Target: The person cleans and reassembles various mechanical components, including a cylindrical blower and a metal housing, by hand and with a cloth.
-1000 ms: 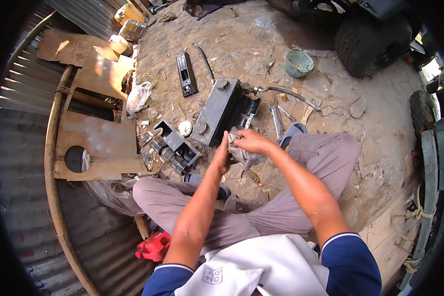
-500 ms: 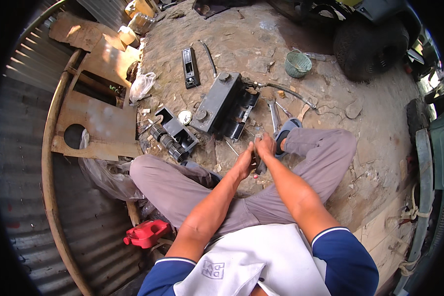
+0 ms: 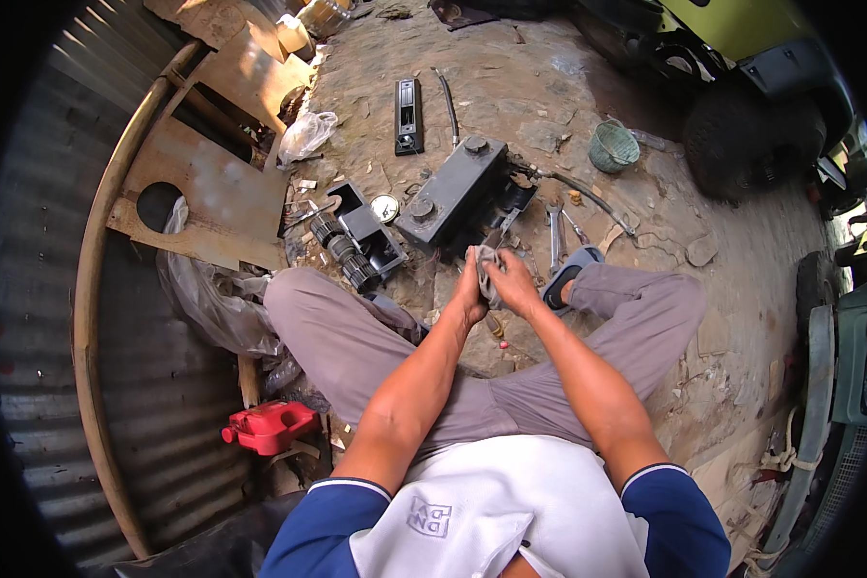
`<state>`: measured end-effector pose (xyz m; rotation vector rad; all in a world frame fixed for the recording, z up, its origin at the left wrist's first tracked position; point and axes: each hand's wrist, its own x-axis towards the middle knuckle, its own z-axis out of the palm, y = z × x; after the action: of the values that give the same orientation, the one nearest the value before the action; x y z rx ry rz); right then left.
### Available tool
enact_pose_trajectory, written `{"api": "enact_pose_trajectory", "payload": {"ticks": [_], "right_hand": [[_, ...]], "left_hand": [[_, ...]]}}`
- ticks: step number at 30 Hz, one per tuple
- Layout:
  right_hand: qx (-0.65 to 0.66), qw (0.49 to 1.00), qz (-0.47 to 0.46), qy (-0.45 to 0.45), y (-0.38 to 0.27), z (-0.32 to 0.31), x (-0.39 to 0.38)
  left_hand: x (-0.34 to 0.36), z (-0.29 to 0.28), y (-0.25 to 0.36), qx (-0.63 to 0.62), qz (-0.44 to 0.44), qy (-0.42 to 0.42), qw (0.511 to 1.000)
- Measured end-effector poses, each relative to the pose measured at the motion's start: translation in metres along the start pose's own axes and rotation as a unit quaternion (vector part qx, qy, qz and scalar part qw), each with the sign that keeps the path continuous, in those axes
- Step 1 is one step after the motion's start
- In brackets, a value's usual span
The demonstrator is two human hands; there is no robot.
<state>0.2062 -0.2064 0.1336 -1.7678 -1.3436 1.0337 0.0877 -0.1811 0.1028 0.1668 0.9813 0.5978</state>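
Both hands meet over the lap: the left hand [image 3: 469, 292] and the right hand [image 3: 513, 286] are pressed together around a small grey rag [image 3: 488, 273], fingers curled tight on it, just above the knees. Just beyond sits a dark metal block [image 3: 450, 193] on the dirt ground [image 3: 520, 106], wrenches [image 3: 555, 231] beside it. Farther off, a green basket [image 3: 613, 146].

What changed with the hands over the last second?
Both hands drew back from beside the grey metal block toward the lap. The left hand and right hand stay clasped together on a small grey piece. Block and wrenches unmoved.
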Motion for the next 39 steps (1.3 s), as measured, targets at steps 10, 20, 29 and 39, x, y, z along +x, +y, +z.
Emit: {"api": "enact_pose_trajectory", "payload": {"ticks": [10,20,29,39], "right_hand": [[-0.159,0.981,0.097,0.053,0.019,0.012,0.009],[0.209,0.966,0.112,-0.103,-0.01,-0.015,0.027],[0.184,0.957,0.08,-0.209,-0.023,-0.023,0.012],[-0.107,0.989,0.069,-0.071,-0.016,-0.05,0.022]], "left_hand": [[0.003,-0.001,-0.005,0.176,0.107,0.114,0.972],[0.048,-0.074,-0.003,0.003,0.169,0.221,0.961],[0.008,-0.012,0.009,-0.029,0.11,0.043,0.993],[0.0,-0.001,0.022,-0.014,0.157,0.141,0.977]]}}
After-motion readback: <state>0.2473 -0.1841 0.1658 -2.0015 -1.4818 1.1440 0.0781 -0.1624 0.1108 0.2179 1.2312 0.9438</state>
